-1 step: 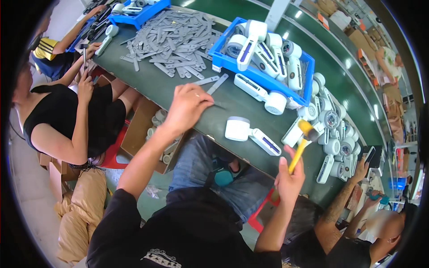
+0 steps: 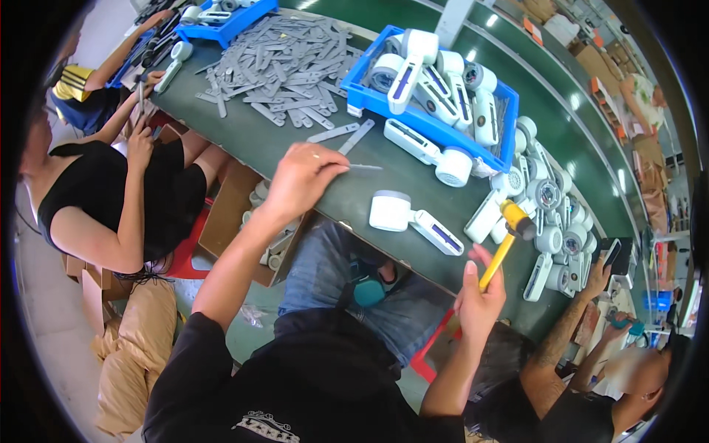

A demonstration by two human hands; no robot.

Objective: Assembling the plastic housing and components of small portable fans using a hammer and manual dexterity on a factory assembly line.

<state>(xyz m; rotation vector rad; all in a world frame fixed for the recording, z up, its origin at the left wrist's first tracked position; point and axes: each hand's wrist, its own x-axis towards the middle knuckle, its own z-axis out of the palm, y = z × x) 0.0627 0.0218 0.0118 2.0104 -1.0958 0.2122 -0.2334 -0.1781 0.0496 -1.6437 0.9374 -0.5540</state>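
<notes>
Left hand [image 2: 303,173] pinched on thin grey strip [image 2: 363,167], held left of white handheld unit [image 2: 415,219] on green bench [image 2: 295,144]. Right hand [image 2: 476,299] clenched on yellow-handled hammer [image 2: 508,236], right of unit. Strip judged not yet fitted; blue bin [image 2: 362,100] beyond unit well stocked.

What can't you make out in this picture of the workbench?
Head view only:
- Left hand: its fingers cover most of the thin grey strip.
- Right hand: it wraps the lower end of the yellow-handled hammer.
- Blue bin: its wall and the piled white parts hide the bottom.
- Cardboard box under the table: the table edge hides most of its contents.
</notes>
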